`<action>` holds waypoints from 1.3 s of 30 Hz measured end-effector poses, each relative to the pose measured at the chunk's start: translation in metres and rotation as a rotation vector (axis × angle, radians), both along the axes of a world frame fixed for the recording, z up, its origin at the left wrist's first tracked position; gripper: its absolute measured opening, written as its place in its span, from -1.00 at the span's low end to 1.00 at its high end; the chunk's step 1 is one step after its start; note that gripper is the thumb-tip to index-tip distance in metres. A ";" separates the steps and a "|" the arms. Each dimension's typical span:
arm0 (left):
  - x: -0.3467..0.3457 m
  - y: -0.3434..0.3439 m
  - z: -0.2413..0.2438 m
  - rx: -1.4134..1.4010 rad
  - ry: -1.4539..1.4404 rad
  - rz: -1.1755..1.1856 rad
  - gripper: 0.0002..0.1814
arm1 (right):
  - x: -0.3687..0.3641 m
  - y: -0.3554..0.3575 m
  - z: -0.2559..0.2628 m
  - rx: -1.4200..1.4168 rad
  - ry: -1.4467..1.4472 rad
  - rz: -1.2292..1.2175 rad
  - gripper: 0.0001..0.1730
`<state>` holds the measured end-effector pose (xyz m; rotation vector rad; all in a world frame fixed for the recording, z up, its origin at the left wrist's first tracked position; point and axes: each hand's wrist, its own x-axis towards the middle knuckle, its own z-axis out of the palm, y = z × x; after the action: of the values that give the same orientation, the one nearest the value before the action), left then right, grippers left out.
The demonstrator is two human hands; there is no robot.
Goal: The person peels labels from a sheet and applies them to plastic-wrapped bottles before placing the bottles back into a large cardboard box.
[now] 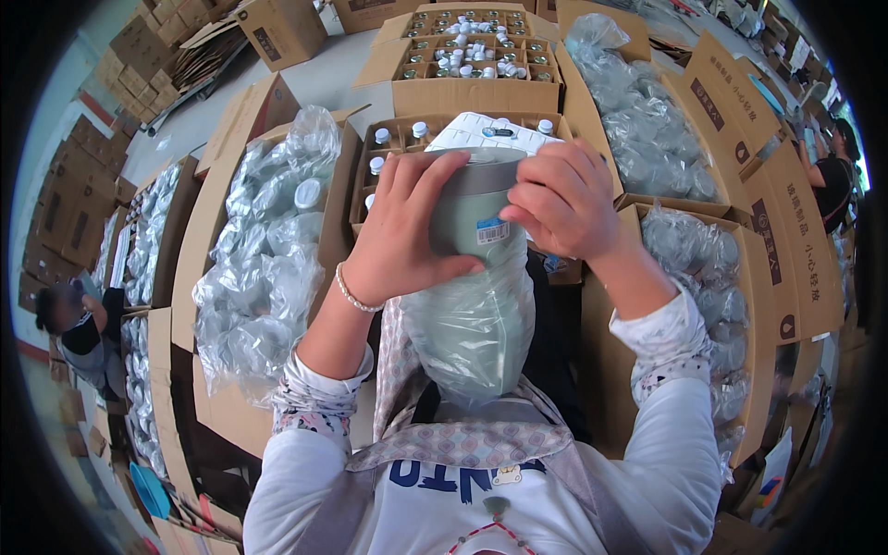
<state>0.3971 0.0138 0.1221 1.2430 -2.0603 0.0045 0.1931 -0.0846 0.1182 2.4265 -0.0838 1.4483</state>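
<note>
A pale green container [454,225] with a grey lid [479,182] is held up in front of my chest. A loose clear plastic bag [472,326] covers its lower part. My left hand [406,239] spans the left side, fingers over the lid and thumb low on the body. Curled against the right side is my right hand [569,198], its thumb by the edge of a small barcode label [492,232]; some of its fingertips are hidden. Just behind the lid lies a sheet of white stickers [479,130] with a small dark item on it.
Beneath the sheet stands a divided carton [361,177] of white-capped bottles. Cartons of bagged containers [270,243] flank me on the left and right [694,277]. Another divided carton [479,90] holds bottles farther back. Two other people [90,333] are visible at the far sides.
</note>
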 end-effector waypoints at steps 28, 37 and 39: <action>0.000 0.003 -0.002 0.008 -0.001 -0.060 0.02 | -0.008 0.004 0.016 0.045 0.503 0.305 -0.79; -0.007 -0.002 -0.003 0.028 -0.017 -0.075 0.01 | -0.028 0.008 -0.016 0.062 0.310 0.244 -0.77; -0.008 -0.004 -0.002 0.034 -0.023 -0.081 0.01 | -0.033 0.008 -0.029 0.089 0.306 0.159 -0.74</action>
<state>0.3895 0.0100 0.1198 1.1836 -2.1372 -0.0545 0.1600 -0.0767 0.0890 2.7518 0.1185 1.1357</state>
